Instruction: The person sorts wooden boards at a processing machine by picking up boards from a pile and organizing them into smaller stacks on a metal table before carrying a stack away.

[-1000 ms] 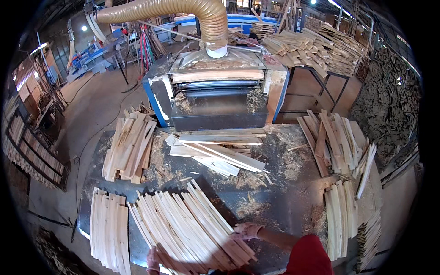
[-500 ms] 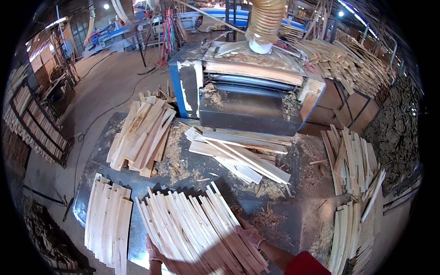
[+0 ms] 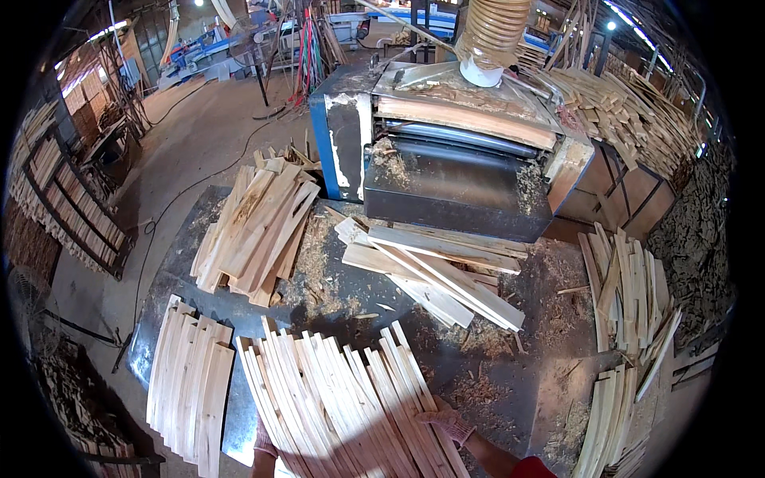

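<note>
- Between both hands: fanned slats (image 3: 343,398), gathered; right hand (image 3: 448,421) grips their edge, left hand (image 3: 264,440) likewise.
- Beyond them: loose boards (image 3: 434,271) by the planer (image 3: 454,159), unsorted.

planer (image 3: 458,171) – dust hose (image 3: 494,36) | loose boards (image 3: 438,271) | sawdust-strewn table (image 3: 510,382)
</note>
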Motion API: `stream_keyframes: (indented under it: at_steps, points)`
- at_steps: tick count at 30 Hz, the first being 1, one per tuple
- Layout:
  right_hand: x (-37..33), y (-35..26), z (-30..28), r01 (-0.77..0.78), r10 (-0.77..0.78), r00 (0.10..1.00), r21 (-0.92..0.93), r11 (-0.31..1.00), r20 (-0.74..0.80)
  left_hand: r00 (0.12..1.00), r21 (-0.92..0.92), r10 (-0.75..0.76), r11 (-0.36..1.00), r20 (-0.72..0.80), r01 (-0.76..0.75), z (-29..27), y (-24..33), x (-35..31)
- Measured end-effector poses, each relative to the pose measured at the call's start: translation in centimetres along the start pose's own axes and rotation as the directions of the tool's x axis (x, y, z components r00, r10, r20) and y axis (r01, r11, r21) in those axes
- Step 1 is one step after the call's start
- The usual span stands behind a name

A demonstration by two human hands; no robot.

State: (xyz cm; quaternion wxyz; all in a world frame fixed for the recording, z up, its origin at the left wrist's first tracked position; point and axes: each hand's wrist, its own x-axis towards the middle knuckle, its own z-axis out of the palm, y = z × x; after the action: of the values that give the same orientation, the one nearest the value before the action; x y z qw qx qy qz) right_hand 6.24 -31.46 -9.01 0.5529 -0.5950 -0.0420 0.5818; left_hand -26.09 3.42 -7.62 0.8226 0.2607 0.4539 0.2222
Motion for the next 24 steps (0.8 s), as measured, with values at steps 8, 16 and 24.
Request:
stream_keyframes:
  at_steps: [8,16,24]
  points:
    - [-8.8,-10.9,5.6,0.299,-0.332,0.942,-0.312,0.902,-0.057,0.994,0.078,0.11,0.991,0.001,-0.11,-0.2,3.5,-3.0]
    - [-18.6,-15.6,8.4,0.688,-0.687,0.725,-0.097,0.719,0.043,0.976,0.324,0.213,0.927,-0.034,-0.191,2.6,9.4,-7.1]
    - [-23.1,-5.3,5.7,0.376,-0.424,0.905,0.409,0.831,0.03,0.993,0.434,0.119,0.896,-0.026,-0.096,2.3,2.0,-12.4]
